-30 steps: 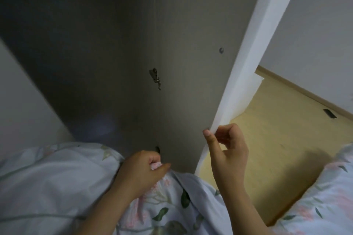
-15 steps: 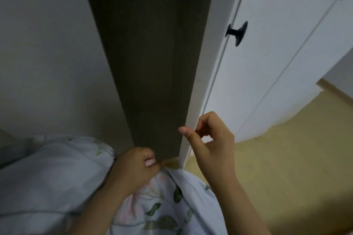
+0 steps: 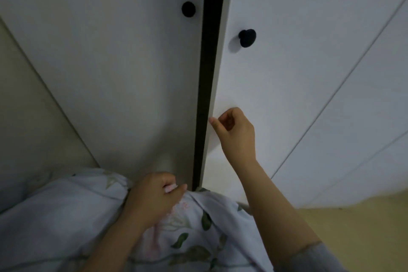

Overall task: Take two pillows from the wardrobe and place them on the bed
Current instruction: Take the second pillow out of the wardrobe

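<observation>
1. Your left hand (image 3: 154,197) is closed round a bunched fold of the pillow (image 3: 66,216), fingers curled and thumb over the cloth. This is probably a one-handed hold that frees your other hand for the door.
2. The pillow spreads down and to both sides of that grip. Its pale cover is printed with green leaves and faint pink flowers, soft, creased, and puckered where you hold it. It is outside the wardrobe (image 3: 364,117), low against its front. No second pillow is in view.
3. Up and to the right of the grip, your right hand (image 3: 237,132) has its fingers curled and its thumb tip at the edge of the right door (image 3: 287,73). You cannot tell whether it pinches that edge or only pushes it.
4. A narrow dark gap (image 3: 207,73) runs straight up from the grip, between that door and the left door (image 3: 110,62). Closing the wardrobe looks like the step in hand.
5. Farther up, each door carries a black knob (image 3: 247,37). Yellowish floor (image 3: 357,234) lies to the right of the grip.
</observation>
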Tool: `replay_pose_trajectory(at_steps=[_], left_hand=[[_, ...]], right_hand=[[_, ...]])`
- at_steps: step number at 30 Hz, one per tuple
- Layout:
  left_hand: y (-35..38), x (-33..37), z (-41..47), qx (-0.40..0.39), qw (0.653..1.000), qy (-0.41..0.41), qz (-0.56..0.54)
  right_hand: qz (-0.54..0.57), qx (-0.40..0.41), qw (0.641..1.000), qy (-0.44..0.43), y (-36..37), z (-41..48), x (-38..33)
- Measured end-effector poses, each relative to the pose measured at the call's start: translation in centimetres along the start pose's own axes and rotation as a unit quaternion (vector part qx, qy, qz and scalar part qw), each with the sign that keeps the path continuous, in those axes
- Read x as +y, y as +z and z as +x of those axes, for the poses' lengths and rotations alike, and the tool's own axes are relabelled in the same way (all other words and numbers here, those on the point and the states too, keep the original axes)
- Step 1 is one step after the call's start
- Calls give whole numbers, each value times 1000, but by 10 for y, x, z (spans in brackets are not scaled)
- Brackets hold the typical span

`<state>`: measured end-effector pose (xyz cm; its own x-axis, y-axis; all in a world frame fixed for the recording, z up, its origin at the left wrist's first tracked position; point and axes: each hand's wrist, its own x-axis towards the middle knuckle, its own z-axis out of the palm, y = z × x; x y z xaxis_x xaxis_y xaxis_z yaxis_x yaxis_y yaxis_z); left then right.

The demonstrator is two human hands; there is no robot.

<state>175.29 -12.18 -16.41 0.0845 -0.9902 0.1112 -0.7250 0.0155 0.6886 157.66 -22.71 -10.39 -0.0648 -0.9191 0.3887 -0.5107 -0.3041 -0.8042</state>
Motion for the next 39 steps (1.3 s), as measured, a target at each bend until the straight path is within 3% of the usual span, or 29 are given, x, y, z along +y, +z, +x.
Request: replay_pose_trajectory(at_steps=[25, 34, 39], left_hand=[[-19, -5, 57, 78, 997, -10, 7], [-6, 8, 61, 89, 996, -26, -19], [18, 21, 64, 70, 996, -3, -47]], right_hand=[[9, -126, 991, 40, 47, 96, 12], [45, -188, 977, 89, 2, 28, 31], [-11, -173, 979, 107, -40, -24, 59]])
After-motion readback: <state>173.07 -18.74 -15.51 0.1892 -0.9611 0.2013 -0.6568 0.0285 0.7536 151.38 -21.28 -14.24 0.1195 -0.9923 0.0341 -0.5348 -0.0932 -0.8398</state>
